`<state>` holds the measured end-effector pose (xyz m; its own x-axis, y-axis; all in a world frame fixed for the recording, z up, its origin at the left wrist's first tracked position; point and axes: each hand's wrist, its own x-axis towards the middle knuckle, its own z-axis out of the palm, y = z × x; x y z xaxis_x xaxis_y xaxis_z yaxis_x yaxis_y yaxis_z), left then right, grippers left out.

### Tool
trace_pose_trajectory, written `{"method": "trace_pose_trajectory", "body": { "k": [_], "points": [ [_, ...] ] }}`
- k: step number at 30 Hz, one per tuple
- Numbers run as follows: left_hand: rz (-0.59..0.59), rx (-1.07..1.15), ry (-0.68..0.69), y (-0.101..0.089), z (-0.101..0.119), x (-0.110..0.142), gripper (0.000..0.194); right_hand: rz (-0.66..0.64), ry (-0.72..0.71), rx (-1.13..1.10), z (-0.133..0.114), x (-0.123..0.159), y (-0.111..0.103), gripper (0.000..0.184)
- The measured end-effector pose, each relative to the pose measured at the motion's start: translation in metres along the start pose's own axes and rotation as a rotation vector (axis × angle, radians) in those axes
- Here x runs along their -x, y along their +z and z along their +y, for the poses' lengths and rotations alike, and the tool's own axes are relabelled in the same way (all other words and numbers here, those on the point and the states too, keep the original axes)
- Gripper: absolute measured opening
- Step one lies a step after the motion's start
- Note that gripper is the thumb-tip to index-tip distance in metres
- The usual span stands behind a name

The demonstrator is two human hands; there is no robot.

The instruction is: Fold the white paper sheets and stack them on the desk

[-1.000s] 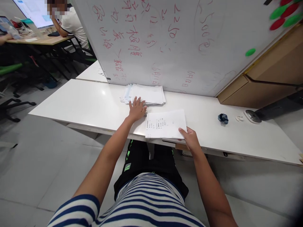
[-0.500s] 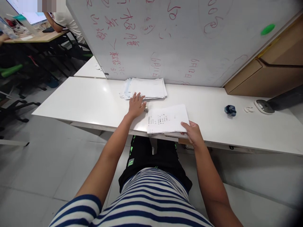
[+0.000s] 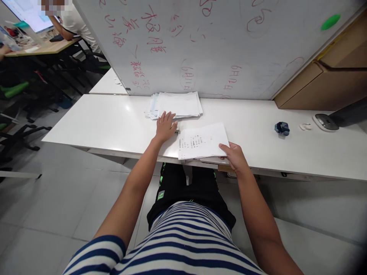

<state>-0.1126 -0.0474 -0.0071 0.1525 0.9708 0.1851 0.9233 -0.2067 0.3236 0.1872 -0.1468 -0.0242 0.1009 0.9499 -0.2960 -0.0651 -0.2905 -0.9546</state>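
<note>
My left hand [image 3: 165, 126] lies on the white table [image 3: 109, 122], fingers stretched out, just in front of a stack of white papers [image 3: 176, 105] that rests against the whiteboard. A small dark object [image 3: 177, 131] peeks out beside its fingers; I cannot make it out. My right hand [image 3: 233, 156] pinches the near right corner of a thin printed set of sheets [image 3: 202, 140] that lies at the table's front edge.
A whiteboard [image 3: 218, 42] with red writing stands along the table's back. To the right lie a small blue object [image 3: 281, 128], a white clip-like piece [image 3: 304, 126] and a grey device [image 3: 324, 122]. Another person sits at a desk [image 3: 43, 46] at far left.
The camera view shifted slightly. Both hands hold about the same places, the right one still on the sheets' corner.
</note>
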Motion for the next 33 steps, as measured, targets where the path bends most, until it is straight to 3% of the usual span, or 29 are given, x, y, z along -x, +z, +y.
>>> {"method": "trace_pose_trajectory", "body": {
  "k": [33],
  "points": [
    [-0.01,0.017,0.024,0.0047,-0.0009,-0.0015,0.051,0.02,-0.013,0.03,0.0009,0.0011,-0.0005,0.029]
  ]
}}
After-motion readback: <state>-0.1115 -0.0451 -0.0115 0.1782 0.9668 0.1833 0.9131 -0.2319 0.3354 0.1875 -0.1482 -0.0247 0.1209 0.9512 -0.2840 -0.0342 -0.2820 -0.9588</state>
